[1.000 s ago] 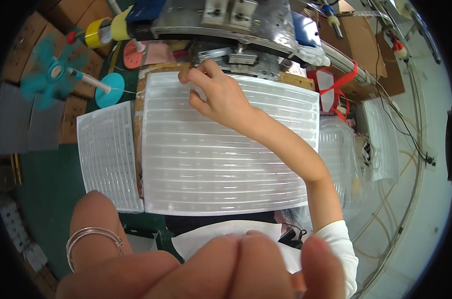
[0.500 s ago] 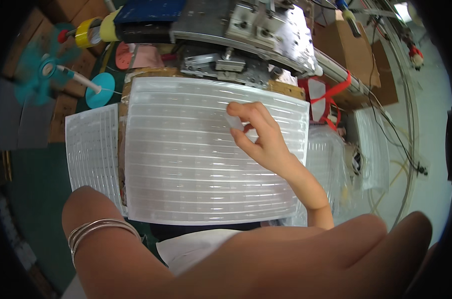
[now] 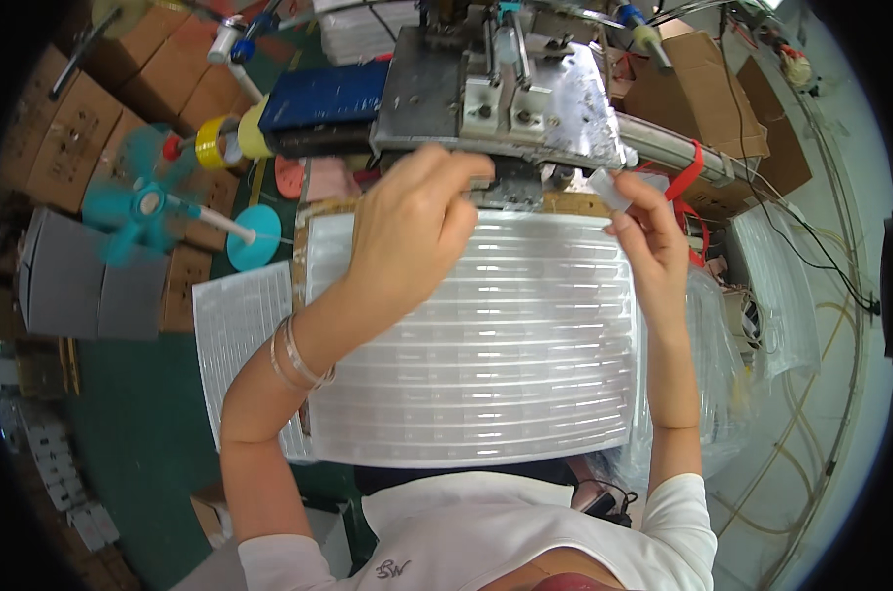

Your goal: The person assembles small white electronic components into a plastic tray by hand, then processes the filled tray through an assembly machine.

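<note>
Between the thumb and fingers of my right hand is a small translucent plastic piece, raised by the far right corner of the ribbed tray. My left hand reaches to the metal fixture under the press. Its fingers are curled closed, and whatever they grip or touch is hidden behind the hand. Below both hands lies a wide translucent plastic tray with many long ribs across it. Small clear pieces seem to sit in its rows, too faint to make out well.
Beyond the tray stands a metal press with brackets on its plate. A turquoise fan blurs at the left, near a yellow tape roll. A second ribbed sheet lies left. Clear plastic bags and a cardboard box are right.
My left hand has come up from the lower left to the fixture under the press. The right hand, still holding the plastic piece, has moved right and away. The whole view has shifted.
</note>
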A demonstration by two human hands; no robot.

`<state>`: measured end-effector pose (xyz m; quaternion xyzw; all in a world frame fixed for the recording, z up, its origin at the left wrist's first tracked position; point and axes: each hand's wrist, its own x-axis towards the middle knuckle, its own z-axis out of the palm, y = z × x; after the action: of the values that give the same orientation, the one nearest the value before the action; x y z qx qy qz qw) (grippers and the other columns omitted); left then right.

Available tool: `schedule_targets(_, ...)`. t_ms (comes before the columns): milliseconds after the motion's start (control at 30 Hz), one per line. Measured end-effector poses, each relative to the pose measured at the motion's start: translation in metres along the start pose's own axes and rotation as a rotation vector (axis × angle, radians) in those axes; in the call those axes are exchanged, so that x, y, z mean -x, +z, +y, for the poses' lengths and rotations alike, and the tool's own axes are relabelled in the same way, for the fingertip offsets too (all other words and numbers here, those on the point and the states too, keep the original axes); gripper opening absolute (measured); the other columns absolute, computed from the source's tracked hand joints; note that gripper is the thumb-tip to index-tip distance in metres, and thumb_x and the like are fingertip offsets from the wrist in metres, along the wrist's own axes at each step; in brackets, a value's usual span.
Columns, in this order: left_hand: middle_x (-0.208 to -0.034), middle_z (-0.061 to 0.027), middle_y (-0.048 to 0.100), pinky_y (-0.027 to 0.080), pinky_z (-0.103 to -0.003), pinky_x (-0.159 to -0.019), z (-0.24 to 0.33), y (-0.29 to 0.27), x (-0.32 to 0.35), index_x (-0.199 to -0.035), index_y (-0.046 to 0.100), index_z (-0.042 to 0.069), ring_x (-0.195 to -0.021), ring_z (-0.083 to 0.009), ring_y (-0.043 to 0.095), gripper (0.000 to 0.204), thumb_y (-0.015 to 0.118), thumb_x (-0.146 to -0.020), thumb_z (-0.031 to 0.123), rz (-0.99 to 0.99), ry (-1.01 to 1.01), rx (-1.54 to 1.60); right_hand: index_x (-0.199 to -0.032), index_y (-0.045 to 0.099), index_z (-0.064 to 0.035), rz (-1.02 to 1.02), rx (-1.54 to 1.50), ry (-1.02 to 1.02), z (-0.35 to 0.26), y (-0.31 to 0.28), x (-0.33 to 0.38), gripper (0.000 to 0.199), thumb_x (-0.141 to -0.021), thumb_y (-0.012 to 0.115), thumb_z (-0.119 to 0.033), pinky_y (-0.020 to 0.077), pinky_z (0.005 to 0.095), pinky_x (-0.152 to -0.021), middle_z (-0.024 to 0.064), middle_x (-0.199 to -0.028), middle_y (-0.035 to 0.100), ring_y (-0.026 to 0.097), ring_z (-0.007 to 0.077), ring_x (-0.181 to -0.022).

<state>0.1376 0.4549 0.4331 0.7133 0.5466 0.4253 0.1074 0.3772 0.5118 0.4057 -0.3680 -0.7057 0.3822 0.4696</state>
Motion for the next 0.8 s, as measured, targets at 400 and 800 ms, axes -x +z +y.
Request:
schedule_targets(400,-0.089,-0.0079,0.063,0.05,-0.037,-0.059,-0.038,0.0,-0.092,-0.101,0.065,0.012,-0.075,-0.0237,0.063,0.023,0.064,-0.082,0.023,0.21,0.279,-0.424,-0.106,0.062,-0.0039,0.242,0.51,-0.563,-0.022,0.057,-0.094,0.026,-0.08,0.065,-0.004,0.0523,0.0286,-0.068,0.0113,-0.096,0.065,0.065,0.0224,-0.082)
schedule_targets(800,-0.082,-0.0086,0.061,0.049,-0.035,-0.057,-0.137,-0.055,0.06,-0.092,0.059,0.007,-0.07,-0.0267,0.062,0.024,0.07,-0.072,0.014,-0.113,-0.162,-0.653,-0.107,0.061,-0.0084,0.297,0.674,-0.632,-0.018,0.081,-0.1,0.026,-0.084,0.06,-0.022,0.0472,0.0355,-0.078,0.0115,-0.108,0.06,0.059,0.0301,-0.091)
